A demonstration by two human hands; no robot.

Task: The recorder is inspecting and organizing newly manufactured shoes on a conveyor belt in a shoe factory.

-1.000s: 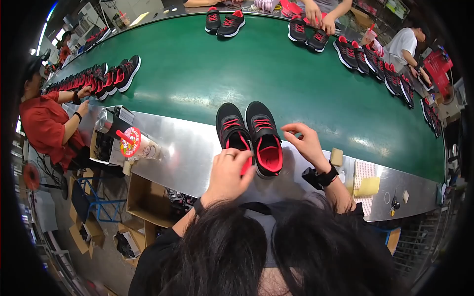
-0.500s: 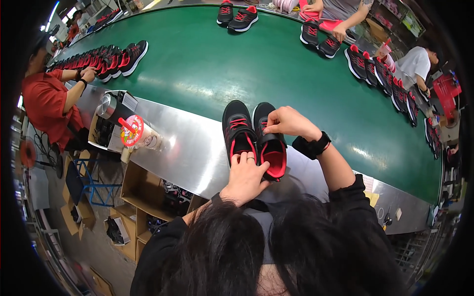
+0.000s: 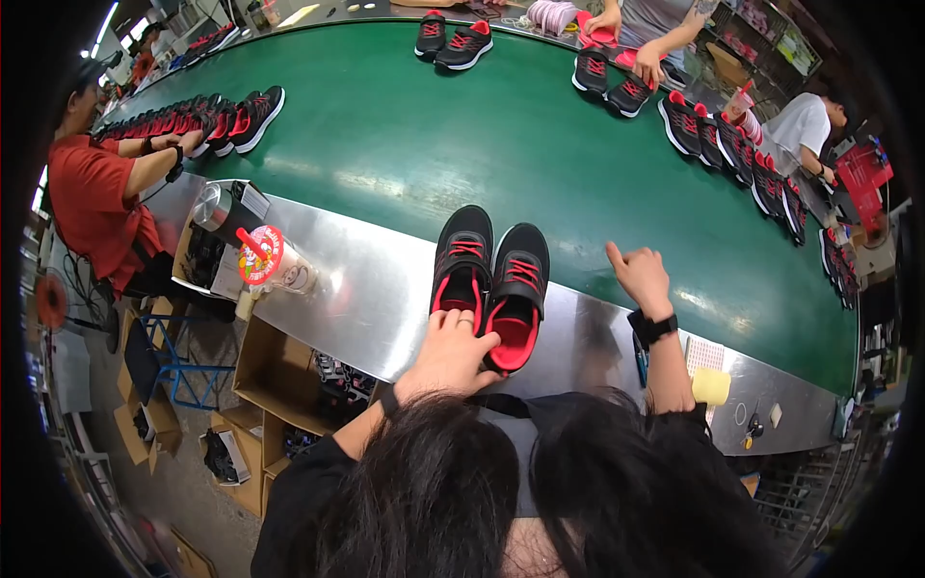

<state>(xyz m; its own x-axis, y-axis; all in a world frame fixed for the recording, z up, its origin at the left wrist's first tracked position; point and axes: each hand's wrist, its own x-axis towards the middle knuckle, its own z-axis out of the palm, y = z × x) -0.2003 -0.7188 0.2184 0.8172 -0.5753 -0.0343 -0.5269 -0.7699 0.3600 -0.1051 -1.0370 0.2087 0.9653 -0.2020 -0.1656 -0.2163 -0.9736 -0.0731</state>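
Before me a pair of black sneakers with red laces and red lining stands side by side, toes pointing away. My left hand [image 3: 448, 349] grips their heel ends, its fingers in the opening of the left sneaker [image 3: 466, 231] and its thumb at the collar of the right sneaker [image 3: 521, 275]. The straps across both sneakers lie down over the tongues. Off to the right, my right hand [image 3: 643, 279] hovers near the belt's edge, apart from the sneakers. Its thumb stands away from loosely bent fingers, and nothing shows in it.
A green conveyor belt [image 3: 385, 125] runs beyond the metal ledge [image 3: 361, 289]. On the ledge are a drink cup [image 3: 275, 265], a steel tumbler [image 3: 217, 210] and a yellow pad [image 3: 711, 385]. Rows of sneakers line both sides. Co-workers stand left and across. Cardboard boxes [image 3: 265, 361] sit below.
My right hand has let go of the right sneaker's strap and moved right and down. The right sneaker has shifted slightly toward me; my left hand keeps its hold.
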